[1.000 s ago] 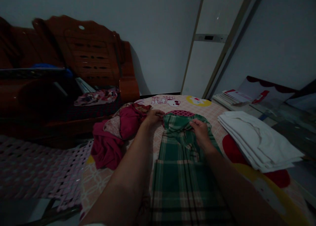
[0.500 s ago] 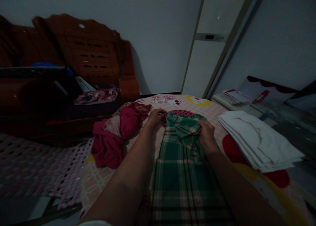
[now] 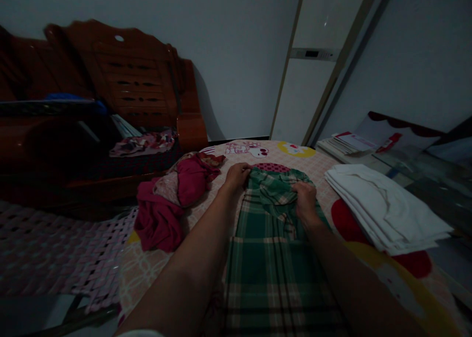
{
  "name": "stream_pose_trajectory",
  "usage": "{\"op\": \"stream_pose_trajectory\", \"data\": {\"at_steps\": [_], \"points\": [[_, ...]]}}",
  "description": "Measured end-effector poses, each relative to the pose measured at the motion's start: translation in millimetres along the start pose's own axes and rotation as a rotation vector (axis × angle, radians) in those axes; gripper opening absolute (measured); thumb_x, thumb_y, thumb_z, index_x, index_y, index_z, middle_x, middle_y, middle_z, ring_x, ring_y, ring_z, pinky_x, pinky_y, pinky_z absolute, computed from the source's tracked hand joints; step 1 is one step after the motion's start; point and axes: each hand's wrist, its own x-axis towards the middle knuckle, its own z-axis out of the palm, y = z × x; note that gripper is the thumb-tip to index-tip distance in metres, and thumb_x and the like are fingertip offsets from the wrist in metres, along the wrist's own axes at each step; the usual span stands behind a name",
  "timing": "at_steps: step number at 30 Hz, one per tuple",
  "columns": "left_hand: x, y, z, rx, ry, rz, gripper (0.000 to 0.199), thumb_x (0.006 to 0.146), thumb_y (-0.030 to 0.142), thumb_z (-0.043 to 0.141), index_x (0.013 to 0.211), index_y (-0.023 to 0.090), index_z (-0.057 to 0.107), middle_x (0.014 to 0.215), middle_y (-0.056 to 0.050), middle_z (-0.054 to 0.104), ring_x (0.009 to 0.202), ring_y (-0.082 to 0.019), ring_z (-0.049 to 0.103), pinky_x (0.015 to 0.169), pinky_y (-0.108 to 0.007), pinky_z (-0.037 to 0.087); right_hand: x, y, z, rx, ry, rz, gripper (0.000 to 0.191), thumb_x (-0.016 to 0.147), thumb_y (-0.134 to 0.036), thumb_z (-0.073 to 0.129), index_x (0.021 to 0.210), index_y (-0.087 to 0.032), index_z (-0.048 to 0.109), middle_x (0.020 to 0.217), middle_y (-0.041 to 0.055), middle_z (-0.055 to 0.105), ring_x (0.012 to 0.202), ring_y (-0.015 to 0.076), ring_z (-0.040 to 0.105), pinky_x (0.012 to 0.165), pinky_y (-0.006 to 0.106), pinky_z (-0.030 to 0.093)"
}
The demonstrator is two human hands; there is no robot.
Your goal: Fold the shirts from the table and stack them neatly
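Note:
A green plaid garment [image 3: 273, 258] lies lengthwise on a pink patterned sheet [image 3: 147, 273], its far end bunched up. My left hand [image 3: 238, 176] pinches the far left corner of that end. My right hand [image 3: 305, 199] grips the bunched cloth on the right side of the same end. Both forearms stretch out over the garment.
A crumpled magenta cloth pile [image 3: 173, 199] sits just left of my left hand. A folded white stack [image 3: 383, 209] lies to the right. A wooden bench [image 3: 121, 91] with clutter stands at the back left, a tall white appliance [image 3: 317, 62] behind, papers [image 3: 350, 143] at right.
My right hand has shifted right along the garment's far end and gathered the cloth. My left hand has edged slightly toward the garment's corner.

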Motion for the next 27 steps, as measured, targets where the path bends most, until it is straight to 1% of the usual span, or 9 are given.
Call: {"op": "stream_pose_trajectory", "data": {"at_steps": [3,5,7,10,12,15,18,24,27], "points": [[-3,7,2.0,0.209,0.005,0.095,0.023,0.081,0.017,0.061,0.098,0.021,0.076,0.100,-0.007,0.074,0.097,-0.023,0.065,0.091,-0.033,0.048,-3,2,2,-0.025,-0.039,-0.003,0.019,0.058,-0.030,0.051,0.047,-0.023,0.037,0.050,-0.0049,0.029,0.053,0.0105,0.028,0.046,0.025,0.025],[-5,11,1.7,0.321,0.000,0.106,0.023,0.082,0.018,0.061,0.100,0.022,0.076,0.107,-0.007,0.072,0.105,-0.024,0.063,0.096,-0.034,0.046,-3,5,3,-0.042,-0.049,-0.006,0.021,0.059,-0.032,0.050,0.048,-0.023,0.035,0.050,-0.0051,0.029,0.054,0.0106,0.027,0.046,0.024,0.025],[-7,14,-0.5,0.380,-0.006,0.110,0.025,0.084,0.018,0.059,0.102,0.023,0.075,0.110,-0.007,0.071,0.109,-0.025,0.062,0.098,-0.034,0.045,-2,9,3,-0.051,-0.051,-0.018,0.021,0.060,-0.033,0.051,0.049,-0.024,0.035,0.050,-0.0055,0.029,0.054,0.0104,0.027,0.047,0.025,0.025],[-8,16,-5.0,0.368,0.027,0.146,0.028,0.085,0.016,0.057,0.106,0.021,0.074,0.113,-0.008,0.069,0.108,-0.023,0.062,0.097,-0.032,0.045,0,12,1,-0.043,-0.058,-0.030,0.022,0.061,-0.032,0.051,0.049,-0.024,0.035,0.051,-0.0060,0.029,0.053,0.0101,0.027,0.048,0.026,0.026],[-8,16,-6.5,0.355,0.034,0.158,0.026,0.084,0.014,0.058,0.103,0.020,0.074,0.111,-0.009,0.069,0.104,-0.023,0.062,0.095,-0.031,0.045,1,13,0,-0.035,-0.058,-0.018,0.021,0.061,-0.031,0.050,0.049,-0.024,0.035,0.051,-0.0061,0.029,0.052,0.0099,0.027,0.048,0.026,0.025],[-9,18,-4.4,0.416,0.001,0.142,0.021,0.085,0.016,0.058,0.097,0.019,0.075,0.106,-0.009,0.069,0.103,-0.024,0.062,0.092,-0.030,0.045,1,13,-1,-0.018,-0.040,0.002,0.020,0.060,-0.029,0.051,0.048,-0.023,0.036,0.050,-0.0062,0.029,0.052,0.0098,0.027,0.047,0.025,0.024],[-9,19,-0.4,0.512,0.007,0.109,0.023,0.089,0.022,0.055,0.099,0.019,0.075,0.106,-0.011,0.068,0.106,-0.026,0.061,0.091,-0.031,0.045,1,14,0,0.003,-0.028,0.009,0.019,0.060,-0.027,0.053,0.048,-0.023,0.038,0.050,-0.0064,0.031,0.053,0.0098,0.028,0.048,0.025,0.026],[-10,21,3.4,0.618,-0.011,0.081,0.024,0.088,0.019,0.053,0.103,0.019,0.072,0.110,-0.012,0.068,0.108,-0.027,0.060,0.091,-0.032,0.045,1,14,2,-0.011,-0.033,0.041,0.018,0.059,-0.026,0.052,0.048,-0.023,0.038,0.050,-0.0061,0.030,0.053,0.0102,0.027,0.049,0.025,0.027],[-8,23,6.9,0.665,-0.028,0.057,0.026,0.089,0.019,0.050,0.105,0.014,0.071,0.111,-0.016,0.066,0.108,-0.029,0.061,0.090,-0.034,0.046,0,13,3,0.010,-0.039,0.047,0.018,0.058,-0.025,0.052,0.047,-0.023,0.038,0.050,-0.0058,0.030,0.053,0.0102,0.027,0.048,0.026,0.026]]}}
